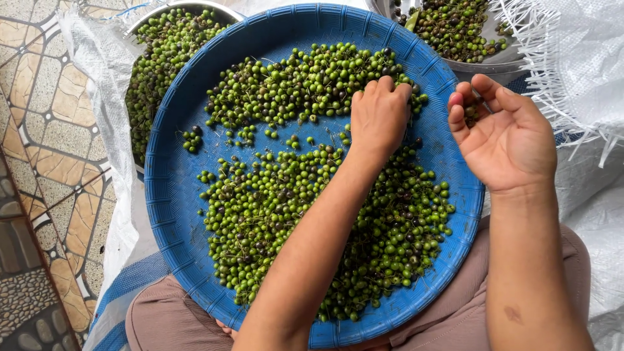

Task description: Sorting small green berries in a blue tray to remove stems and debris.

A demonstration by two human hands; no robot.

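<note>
A round blue woven tray (170, 195) rests on my lap, loaded with small green berries (273, 214), some dark ones and bits of stem mixed in. My left hand (380, 117) reaches across the tray to its far right part, knuckles up, fingers curled and pinching into the berries there. My right hand (504, 140) hovers palm-up over the tray's right rim, cupped, with a few dark berries (471, 114) lying against its fingers.
A metal bowl of green berries (159, 58) sits behind the tray at the left. Another metal bowl with darker berries (455, 26) is at the back right. White woven sacking (578, 71) lies at the right, patterned floor tiles (45, 130) at the left.
</note>
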